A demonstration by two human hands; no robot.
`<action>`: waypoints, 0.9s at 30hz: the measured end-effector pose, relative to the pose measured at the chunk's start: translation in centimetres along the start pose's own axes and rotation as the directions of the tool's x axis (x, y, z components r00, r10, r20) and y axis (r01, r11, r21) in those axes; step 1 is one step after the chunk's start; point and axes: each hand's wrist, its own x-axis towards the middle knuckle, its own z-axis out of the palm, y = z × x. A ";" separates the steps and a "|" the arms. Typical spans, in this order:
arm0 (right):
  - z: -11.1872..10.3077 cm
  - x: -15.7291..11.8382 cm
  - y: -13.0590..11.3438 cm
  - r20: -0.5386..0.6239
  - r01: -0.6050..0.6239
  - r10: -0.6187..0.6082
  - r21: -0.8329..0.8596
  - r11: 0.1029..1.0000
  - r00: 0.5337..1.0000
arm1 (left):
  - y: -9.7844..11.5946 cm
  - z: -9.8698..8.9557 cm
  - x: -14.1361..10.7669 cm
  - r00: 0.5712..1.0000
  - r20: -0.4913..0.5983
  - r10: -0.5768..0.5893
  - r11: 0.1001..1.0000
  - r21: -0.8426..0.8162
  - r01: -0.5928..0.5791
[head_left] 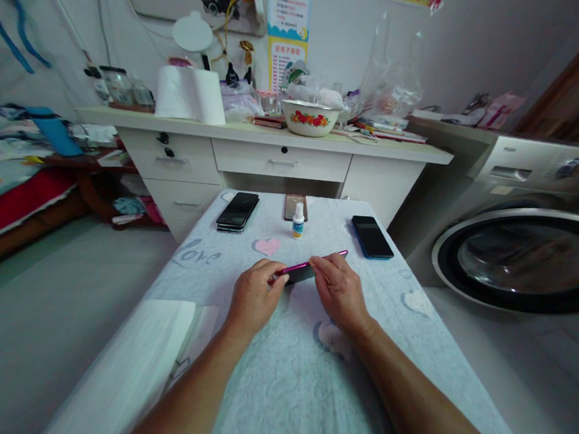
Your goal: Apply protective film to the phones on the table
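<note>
- One white desk with drawers (pixel 285 166) spans our view behind the table; we log a front-loading washing machine (pixel 472 186) at the right.
- The cloth-covered table (pixel 287 384) runs from us towards the desk; all the handled items lie on it or over it.
- We find the right hand (pixel 343 293) nearly closed, thumb and fingers pinching the magenta-edged phone (pixel 304 271) right of its middle; the phone's far end projects past the fingers.
- We find the left hand (pixel 254 296) likewise nearly closed, gripping the left end between thumb and fingers; the phone is tilted over the middle of the table, its dark face partly visible.
- We count a stack of phones (pixel 239 209) at the far left, a blue-edged phone (pixel 372 237) at the right and a brown phone-like item (pixel 291 204) at the far middle; no hand touches these.
- The smallest item we list is the white spray bottle (pixel 298 221); it stands upright, in front of the brown item.
- On progress, we judge one phone lifted and in hand, the others set down; whether any has been finished, or how many are left, we cannot tell.
</note>
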 end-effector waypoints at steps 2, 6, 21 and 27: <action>0.0 0.0 0.1 0.008 -0.002 0.002 0.003 1.000 1.000 | 0.0 0.0 0.0 1.000 -0.007 0.003 1.000 0.001 -0.003; -0.2 0.0 0.7 -0.007 -0.029 0.029 -0.016 0.999 1.000 | -0.2 0.1 0.0 1.000 -0.012 -0.002 1.000 -0.002 0.001; -1.0 0.4 2.9 -0.142 -0.152 0.133 -0.135 0.979 0.981 | -0.1 0.0 -0.1 1.000 -0.024 -0.003 1.000 -0.011 0.003; -0.7 0.3 2.2 -0.110 -0.128 0.117 -0.095 0.987 0.987 | 0.0 0.0 0.0 1.000 -0.017 -0.013 1.000 -0.001 0.013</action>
